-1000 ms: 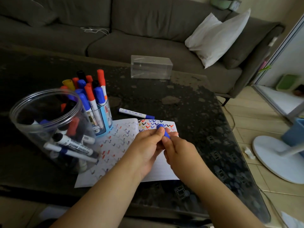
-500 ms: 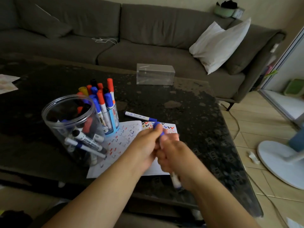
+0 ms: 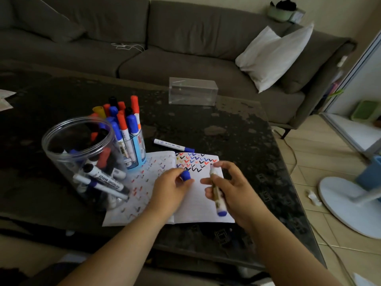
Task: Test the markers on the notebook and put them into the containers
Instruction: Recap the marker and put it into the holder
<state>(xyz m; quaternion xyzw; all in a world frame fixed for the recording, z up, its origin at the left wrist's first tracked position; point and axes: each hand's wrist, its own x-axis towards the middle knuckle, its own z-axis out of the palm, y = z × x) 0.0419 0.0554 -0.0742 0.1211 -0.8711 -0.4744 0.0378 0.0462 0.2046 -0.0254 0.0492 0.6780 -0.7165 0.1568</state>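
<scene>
Since half a second ago the two hands have drawn apart, and the cap has come off the marker. Over the open notebook (image 3: pixel 198 205) on the desk (image 3: pixel 237 129), the left hand (image 3: pixel 171 188) pinches the blue cap (image 3: pixel 186 175) between its fingers, above the middle of the notebook. Fingers of the right hand (image 3: pixel 231 188) curl round the blue marker (image 3: pixel 216 193), its tip up by the coloured ticks on the notebook's right page. Another blue marker (image 3: pixel 173 144) lies just beyond the notebook. Left of the notebook stand a clear jar (image 3: pixel 82 162) and a blue cup (image 3: pixel 136 151), both holding markers.
</scene>
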